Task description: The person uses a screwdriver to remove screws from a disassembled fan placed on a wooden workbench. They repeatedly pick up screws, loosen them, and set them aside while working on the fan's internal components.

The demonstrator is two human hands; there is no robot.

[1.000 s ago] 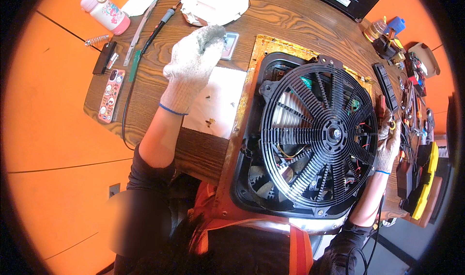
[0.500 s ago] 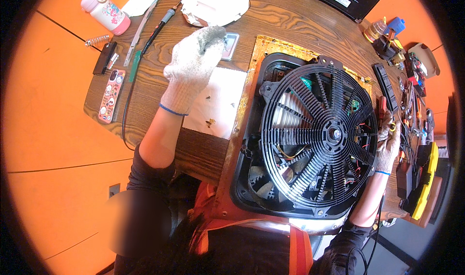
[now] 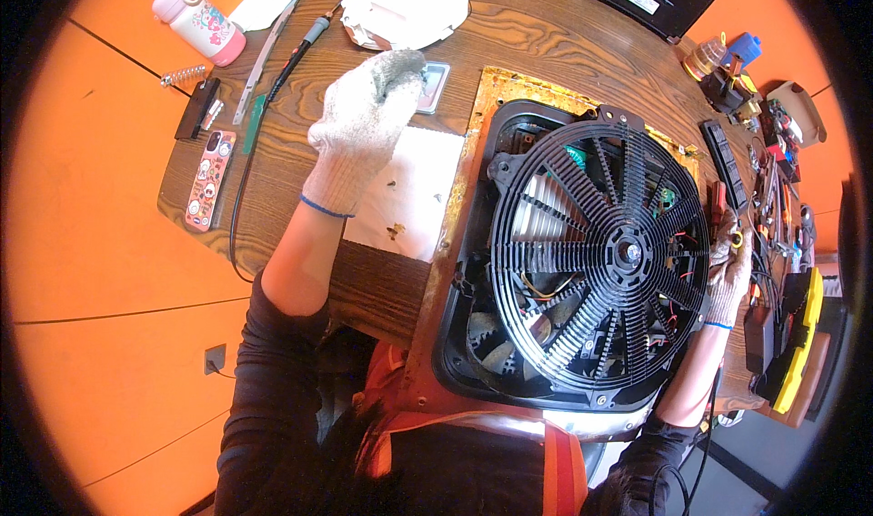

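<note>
Grip of right hand (image 3: 730, 266), gloved in white knit: fingers partly hidden, hold cannot be told; red handle (image 3: 718, 198) just beyond. Left hand (image 3: 364, 107), stained white knit: fingers curled, cannot tell if empty. Between hands: round black ribbed fan grille (image 3: 629, 250) over squarish black housing (image 3: 455, 357), rust-flaked metal panel (image 3: 509, 82) beneath. Dark grained wooden worktop (image 3: 536, 34); orange panels (image 3: 109, 243) beyond, edges lost in black.

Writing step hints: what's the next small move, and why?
I'd probably bring the left grip to the left rim of the black fan: that grip is apart from it, by the white sheet, while only the right grip is at the fan's right rim, beside a red handle.
</note>
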